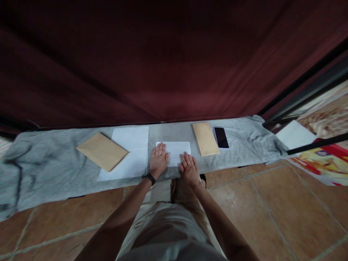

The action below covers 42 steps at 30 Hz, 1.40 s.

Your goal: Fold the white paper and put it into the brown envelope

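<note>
A small folded white paper [176, 150] lies on a grey cloth [54, 170] spread over the floor. My left hand [158, 158] rests flat on the paper's left part, fingers stretched out. My right hand [189, 168] presses flat on its lower right corner, fingers also extended. A black band circles my left wrist. Neither hand grips anything.
Left of the hands lie white sheets [130, 152] with a brown envelope [102, 151] on them. To the right lie another brown envelope [205, 138] and a dark phone [221, 137]. A dark red curtain [174, 61] hangs behind. White paper [295, 134] and a colourful print [323, 163] sit far right on tiled floor.
</note>
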Each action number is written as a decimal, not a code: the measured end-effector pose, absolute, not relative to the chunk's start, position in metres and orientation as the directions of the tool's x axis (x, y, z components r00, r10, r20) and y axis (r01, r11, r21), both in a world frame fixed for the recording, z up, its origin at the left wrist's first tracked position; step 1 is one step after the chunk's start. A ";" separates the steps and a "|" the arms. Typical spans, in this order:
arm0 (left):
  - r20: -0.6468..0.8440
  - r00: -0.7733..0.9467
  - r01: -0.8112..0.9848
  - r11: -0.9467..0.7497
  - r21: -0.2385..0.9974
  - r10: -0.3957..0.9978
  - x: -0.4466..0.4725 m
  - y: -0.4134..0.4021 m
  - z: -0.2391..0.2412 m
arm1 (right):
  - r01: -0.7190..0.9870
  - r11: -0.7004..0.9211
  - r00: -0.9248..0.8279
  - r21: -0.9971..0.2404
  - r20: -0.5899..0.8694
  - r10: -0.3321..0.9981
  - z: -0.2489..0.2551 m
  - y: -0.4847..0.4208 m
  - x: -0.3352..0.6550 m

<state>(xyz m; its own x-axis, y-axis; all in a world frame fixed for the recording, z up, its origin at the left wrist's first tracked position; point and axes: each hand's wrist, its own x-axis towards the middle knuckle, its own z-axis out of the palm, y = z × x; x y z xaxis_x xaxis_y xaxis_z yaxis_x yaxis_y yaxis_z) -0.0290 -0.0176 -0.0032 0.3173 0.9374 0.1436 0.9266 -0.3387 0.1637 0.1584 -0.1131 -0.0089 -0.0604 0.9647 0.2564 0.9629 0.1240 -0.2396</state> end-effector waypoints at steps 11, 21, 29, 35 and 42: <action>0.132 0.411 0.881 -0.430 0.196 0.902 -0.007 -0.026 0.007 | 0.965 0.101 -0.033 -0.242 0.273 0.961 -0.011 -0.118 0.161; 0.094 0.524 0.821 -0.531 0.211 0.847 0.021 -0.019 0.002 | 0.967 0.094 -0.034 -0.237 0.245 0.969 -0.007 -0.118 0.161; 0.058 0.501 0.841 -0.502 0.201 0.863 0.032 -0.003 0.002 | 0.963 0.086 -0.026 -0.256 0.229 0.973 -0.004 -0.118 0.160; 0.070 0.557 0.807 -0.559 0.189 0.828 0.026 -0.011 0.003 | 0.961 0.091 -0.028 -0.260 0.237 0.971 -0.005 -0.118 0.160; 0.072 0.601 0.776 -0.602 0.187 0.796 0.019 -0.024 0.008 | 0.962 0.090 -0.029 -0.257 0.231 0.972 -0.006 -0.118 0.160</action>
